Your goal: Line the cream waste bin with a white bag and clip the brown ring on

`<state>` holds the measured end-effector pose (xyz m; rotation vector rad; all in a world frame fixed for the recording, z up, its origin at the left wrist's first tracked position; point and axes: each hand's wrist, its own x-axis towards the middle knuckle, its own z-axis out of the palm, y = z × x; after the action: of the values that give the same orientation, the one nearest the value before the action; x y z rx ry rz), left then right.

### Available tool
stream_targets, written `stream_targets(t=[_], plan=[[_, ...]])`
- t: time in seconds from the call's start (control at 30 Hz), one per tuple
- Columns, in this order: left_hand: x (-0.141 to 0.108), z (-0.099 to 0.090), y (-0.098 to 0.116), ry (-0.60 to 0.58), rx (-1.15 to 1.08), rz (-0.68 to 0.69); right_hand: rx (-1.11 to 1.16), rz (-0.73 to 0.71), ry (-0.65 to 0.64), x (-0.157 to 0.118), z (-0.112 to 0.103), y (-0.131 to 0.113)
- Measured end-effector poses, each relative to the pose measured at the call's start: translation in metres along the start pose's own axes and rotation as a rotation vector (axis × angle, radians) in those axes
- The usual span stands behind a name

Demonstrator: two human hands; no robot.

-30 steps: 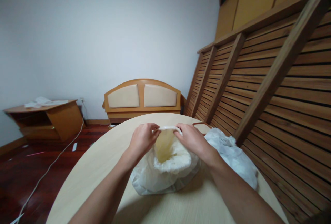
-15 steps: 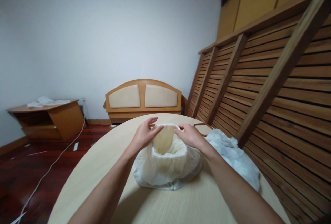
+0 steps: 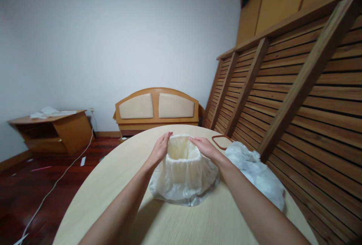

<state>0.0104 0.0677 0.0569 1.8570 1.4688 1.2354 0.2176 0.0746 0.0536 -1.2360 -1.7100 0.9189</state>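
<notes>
A thin white plastic bag [image 3: 185,184] lines a small pale bin standing on the round table and hangs folded over its rim, spreading loosely around the base. My left hand [image 3: 160,147] grips the bag at the left of the rim, fingers together along the outside. At the right of the rim, my right hand [image 3: 205,147] pinches the bag's edge, thumb toward the opening. The bin itself is covered by the bag; only its shape shows through. Just beyond my right hand lies a brown ring-shaped frame [image 3: 215,143].
A crumpled heap of white plastic bags [image 3: 257,173] lies at the right of the round table [image 3: 113,184]. Wooden slatted panels [image 3: 283,97] lean along the right. A headboard [image 3: 155,103] and a low cabinet [image 3: 70,130] stand beyond; a cable [image 3: 60,177] runs across the floor.
My left hand has closed onto the left of the rim from an open pose. The bag's near edge has risen and sits more evenly around the opening.
</notes>
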Motion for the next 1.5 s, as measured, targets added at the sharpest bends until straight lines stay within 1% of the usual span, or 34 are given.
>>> stream_targets(t=[0.1,0.17,0.2,0.27,0.4,0.47,0.53,0.67,0.77,0.83,0.9,0.97,1.03,1.1,1.17,1.23,1.37,1.5], plan=[[-0.001,-0.002,0.002,-0.008,-0.083,-0.020,0.163,0.036,-0.088,-0.001,0.000,0.003],[-0.006,-0.006,0.009,-0.007,-0.077,0.023,0.205,0.028,-0.115,0.000,-0.001,0.005],[-0.010,-0.009,0.014,-0.016,-0.059,0.068,0.209,0.012,-0.117,0.000,-0.001,0.005],[-0.020,-0.013,0.024,-0.056,0.015,0.162,0.203,-0.021,-0.091,0.001,-0.002,0.005],[-0.038,-0.015,0.037,-0.191,0.214,0.263,0.201,-0.008,0.060,-0.001,-0.002,0.000],[-0.043,-0.013,0.037,-0.238,0.304,0.285,0.204,-0.026,0.086,-0.004,0.000,-0.002],[-0.044,-0.011,0.036,-0.257,0.378,0.311,0.197,-0.064,0.065,-0.006,0.003,-0.002],[-0.042,-0.007,0.032,-0.248,0.459,0.453,0.183,-0.098,0.015,-0.006,0.012,0.005],[-0.041,-0.007,0.030,-0.241,0.463,0.531,0.182,-0.118,-0.030,-0.004,0.011,0.008],[-0.041,-0.009,0.030,-0.247,0.459,0.535,0.154,-0.153,-0.059,-0.004,0.005,0.008],[-0.040,-0.013,0.029,-0.266,0.450,0.512,0.080,-0.232,-0.111,-0.006,-0.004,0.006],[-0.037,-0.018,0.027,-0.272,0.437,0.471,-0.017,-0.323,-0.202,-0.009,-0.013,0.004],[-0.034,-0.024,0.024,-0.273,0.416,0.427,-0.104,-0.358,-0.299,-0.011,-0.018,0.006],[-0.031,-0.028,0.021,-0.282,0.384,0.396,-0.157,-0.332,-0.350,-0.012,-0.020,0.010],[-0.028,-0.031,0.017,-0.302,0.345,0.371,-0.164,-0.296,-0.352,-0.012,-0.018,0.015],[-0.027,-0.031,0.015,-0.320,0.320,0.345,-0.125,-0.274,-0.353,-0.012,-0.016,0.020],[-0.026,-0.031,0.013,-0.349,0.297,0.323,-0.043,-0.240,-0.398,-0.012,-0.015,0.023],[-0.025,-0.034,0.012,-0.348,0.239,0.310,-0.037,-0.231,-0.398,-0.013,-0.018,0.023]])
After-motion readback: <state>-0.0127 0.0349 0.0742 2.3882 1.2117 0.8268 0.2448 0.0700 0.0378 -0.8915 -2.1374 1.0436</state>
